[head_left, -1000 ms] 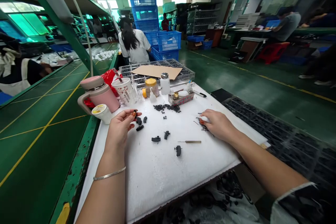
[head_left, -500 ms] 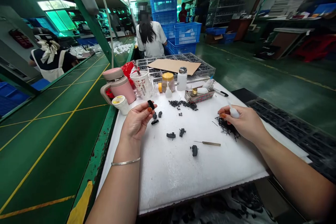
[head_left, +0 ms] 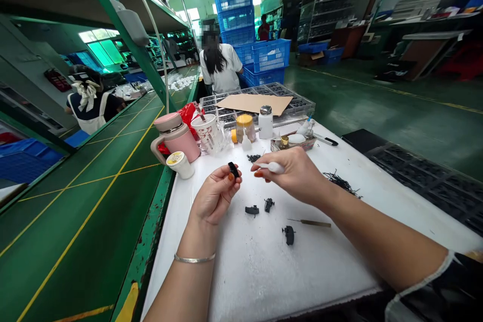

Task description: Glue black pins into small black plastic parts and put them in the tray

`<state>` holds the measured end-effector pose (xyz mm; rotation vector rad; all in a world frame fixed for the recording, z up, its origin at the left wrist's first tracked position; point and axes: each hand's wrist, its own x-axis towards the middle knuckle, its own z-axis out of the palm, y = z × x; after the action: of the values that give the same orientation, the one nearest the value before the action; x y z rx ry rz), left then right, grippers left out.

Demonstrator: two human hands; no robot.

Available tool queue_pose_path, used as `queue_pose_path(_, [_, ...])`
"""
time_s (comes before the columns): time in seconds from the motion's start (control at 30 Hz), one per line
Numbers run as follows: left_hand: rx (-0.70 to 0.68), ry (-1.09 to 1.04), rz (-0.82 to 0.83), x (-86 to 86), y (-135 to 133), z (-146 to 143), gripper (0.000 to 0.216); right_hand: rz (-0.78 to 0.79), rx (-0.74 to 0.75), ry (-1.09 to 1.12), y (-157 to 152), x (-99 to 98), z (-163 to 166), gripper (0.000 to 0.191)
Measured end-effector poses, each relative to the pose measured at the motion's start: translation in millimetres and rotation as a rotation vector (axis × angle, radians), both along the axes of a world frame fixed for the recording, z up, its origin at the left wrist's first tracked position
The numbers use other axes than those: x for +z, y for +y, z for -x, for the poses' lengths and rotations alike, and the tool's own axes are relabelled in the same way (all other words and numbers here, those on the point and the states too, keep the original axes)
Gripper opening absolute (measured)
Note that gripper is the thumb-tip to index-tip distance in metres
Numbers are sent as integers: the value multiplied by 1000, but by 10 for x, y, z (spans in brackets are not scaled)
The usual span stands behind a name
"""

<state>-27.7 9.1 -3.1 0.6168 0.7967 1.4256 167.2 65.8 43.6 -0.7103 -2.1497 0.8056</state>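
Observation:
My left hand (head_left: 217, 193) is closed, pinching a small black curved plastic part (head_left: 233, 169) upright between thumb and fingers. Just right of it, my right hand (head_left: 298, 173) is closed around a small white squeeze bottle (head_left: 274, 167), held sideways with its narrow tip toward the left. Whether its fingertips also pinch a thin pin is too small to tell. Below the hands lie several dark plastic parts (head_left: 252, 210) and a thin needle-like tool with a flat handle (head_left: 316, 223). A heap of black pins (head_left: 341, 182) sits beyond my right wrist, and small black rings (head_left: 253, 158) are partly hidden behind my right hand.
Along the white tabletop's (head_left: 241, 276) back stand a pink mug (head_left: 181, 136), a white tub (head_left: 180, 164), a plastic cup (head_left: 207, 133), a yellow-lidded jar (head_left: 245, 128), a white bottle (head_left: 265, 123) and a small box (head_left: 294, 143). A green conveyor (head_left: 94, 201) runs left; co-workers sit beyond.
My right hand has moved left from the heap of pins to beside my left hand, still with the white bottle. My left hand keeps the black part. The view has shifted slightly.

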Motion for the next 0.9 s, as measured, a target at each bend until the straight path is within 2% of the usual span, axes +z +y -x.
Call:
queue_pose_path(0.17, [-60, 1, 34, -7, 1, -84, 33, 36, -31, 57, -82, -101, 0, 21])
queue_pose_path(0.3, [-56, 13, 68, -8, 5, -151, 32, 68, -28, 79, -126, -133, -37, 10])
queue_pose_path(0.53, [-37, 31, 95, -27, 19, -213, 34, 90, 18, 122, -153, -171, -13, 9])
queue_pose_path(0.7, [-30, 42, 79, -30, 16, -223, 31, 80, -32, 119, -176, -151, -25, 5])
queue_pose_path(0.9, [-43, 68, 91, -37, 20, -238, 30, 26, -25, 85, -177, -200, -26, 11])
